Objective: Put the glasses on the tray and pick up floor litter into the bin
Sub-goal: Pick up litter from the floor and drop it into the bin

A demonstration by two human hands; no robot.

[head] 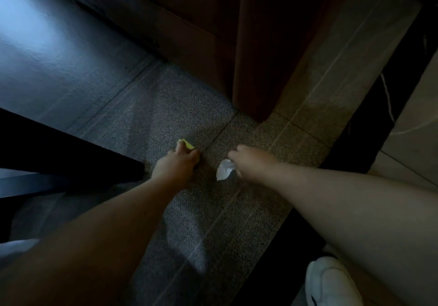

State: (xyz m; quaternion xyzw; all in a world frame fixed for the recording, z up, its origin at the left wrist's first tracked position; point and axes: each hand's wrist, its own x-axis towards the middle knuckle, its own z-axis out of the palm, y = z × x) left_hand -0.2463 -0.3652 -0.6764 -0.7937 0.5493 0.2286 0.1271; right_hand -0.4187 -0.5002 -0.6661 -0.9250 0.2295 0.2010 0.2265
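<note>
You are in the litter half of the job, both arms reaching down to the carpet (189, 106). Your left hand (176, 164) has its fingers closed on a yellow scrap (187, 144) at its fingertips; your right hand (248, 161) is clamped on a crumpled white paper (224, 170) just under it. No bin, tray or glasses show, so binning both pieces remains.

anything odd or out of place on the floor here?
Two bits of litter on the grey carpet: a yellow scrap under the left hand, and a crumpled white paper at the right hand. Nothing spilled or damaged shows.
</note>
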